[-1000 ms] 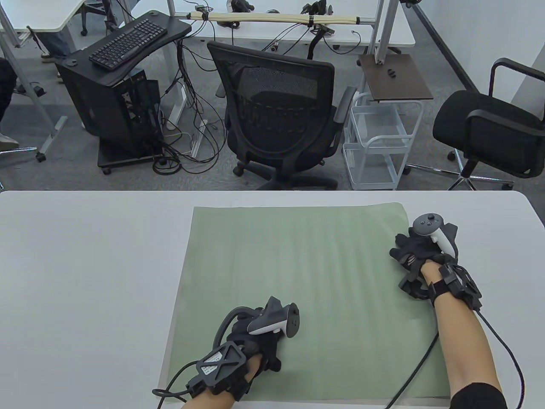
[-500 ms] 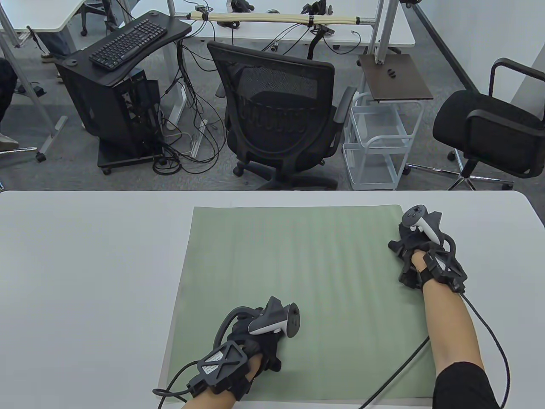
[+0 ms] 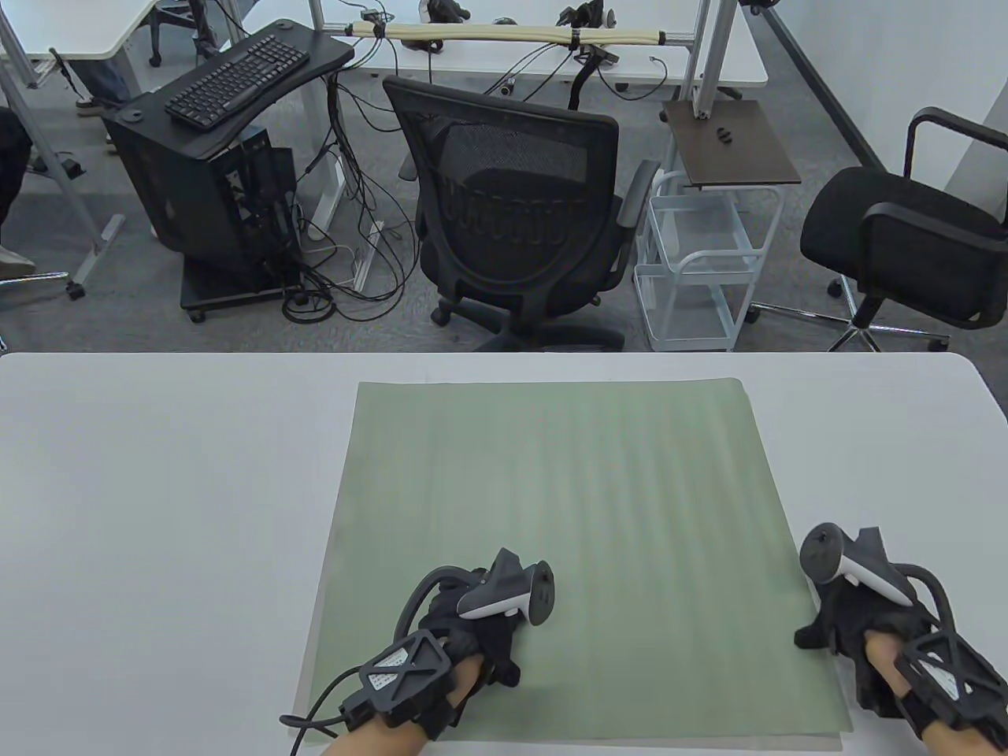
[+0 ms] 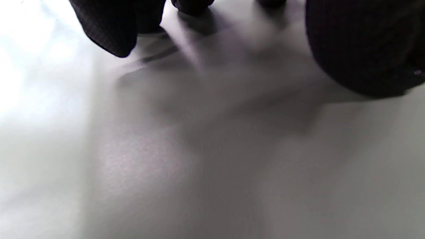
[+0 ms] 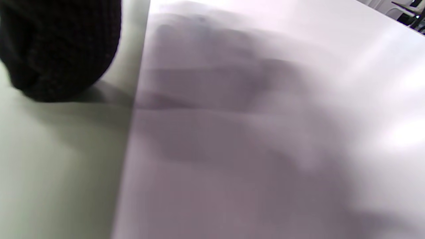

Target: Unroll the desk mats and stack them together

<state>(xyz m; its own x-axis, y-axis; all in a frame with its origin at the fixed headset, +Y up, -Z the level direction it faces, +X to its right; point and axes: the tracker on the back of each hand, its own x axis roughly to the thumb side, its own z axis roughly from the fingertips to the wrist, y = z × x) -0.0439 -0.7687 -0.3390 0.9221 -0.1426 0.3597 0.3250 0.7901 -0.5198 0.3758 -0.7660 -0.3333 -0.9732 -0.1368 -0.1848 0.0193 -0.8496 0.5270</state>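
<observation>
A green desk mat (image 3: 551,512) lies unrolled and flat on the white table (image 3: 157,512). A pale edge of a second mat (image 3: 309,654) shows under it along its left and front sides. My left hand (image 3: 488,642) rests on the green mat near its front left; in the left wrist view its fingertips (image 4: 109,30) touch the mat surface (image 4: 212,149). My right hand (image 3: 835,630) sits at the mat's right edge near the front. In the right wrist view one gloved finger (image 5: 59,49) lies on the green mat (image 5: 49,166) beside the bare table (image 5: 265,132).
Beyond the table's far edge stand a black mesh chair (image 3: 512,197), a white wire cart (image 3: 693,268), another black chair (image 3: 906,228) and a computer stand with a keyboard (image 3: 236,79). Glove cables trail off the table's front edge.
My right hand has left the mat's far right corner and come back along the right edge to the front. The left hand and the mat have not moved.
</observation>
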